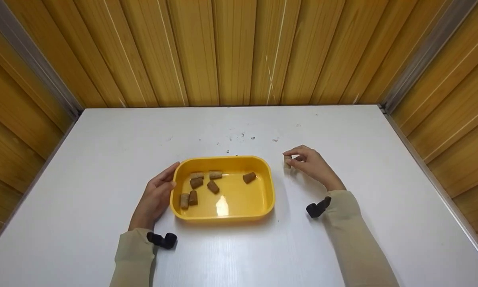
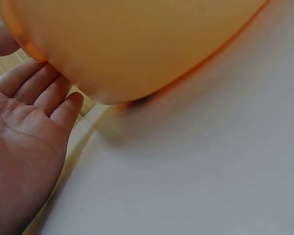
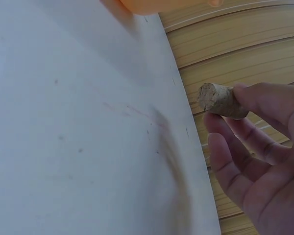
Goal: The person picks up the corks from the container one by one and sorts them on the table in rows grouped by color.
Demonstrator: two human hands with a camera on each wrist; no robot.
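A yellow plastic tray (image 1: 222, 218) with rounded corners lies on the table, and several corks, some light like this cork (image 1: 215, 175) and some darker like this brown cork (image 1: 249, 177), lie inside it. At its left end my left hand (image 1: 158, 195) holds the tray, thumb at the rim and fingers along the outer wall; the left wrist view shows the fingers (image 2: 51, 93) against the wall. To the right of the tray, my right hand (image 1: 308, 163) pinches a light cork (image 3: 220, 100) between thumb and fingertips. In the head view the fingers partly cover this cork.
The white table (image 1: 231, 255) has small dark specks and marks (image 1: 242, 135) behind the tray. Wood-patterned panels (image 1: 235, 52) rise at the back and both sides. A small black device (image 1: 317, 207) is strapped at each sleeve cuff.
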